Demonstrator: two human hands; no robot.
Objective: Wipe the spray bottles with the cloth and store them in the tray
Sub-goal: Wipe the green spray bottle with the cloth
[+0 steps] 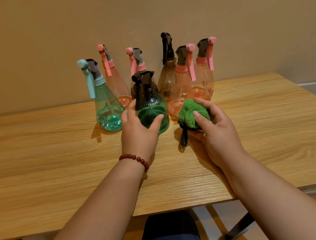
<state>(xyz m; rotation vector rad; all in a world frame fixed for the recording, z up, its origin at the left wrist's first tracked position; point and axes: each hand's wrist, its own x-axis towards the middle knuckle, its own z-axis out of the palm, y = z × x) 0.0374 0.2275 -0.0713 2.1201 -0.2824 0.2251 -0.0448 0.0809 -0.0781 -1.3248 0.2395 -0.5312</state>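
Observation:
My left hand [137,130] grips a round green spray bottle [152,109] with a dark trigger head; the bottle stands upright on the wooden table [62,165]. To its right, my right hand [214,132] holds a bunched green cloth [188,113] with a black loop hanging from it, just above the table. Behind stand several other spray bottles: a teal one [107,105] at the left, pink ones [115,81] [182,87] [204,78] and a brown one [167,77]. No tray is in view.
The bottles are clustered near the table's far edge against a beige wall [145,11]. The table's near edge [179,207] runs above my lap, with a dark table leg [239,227] at the lower right.

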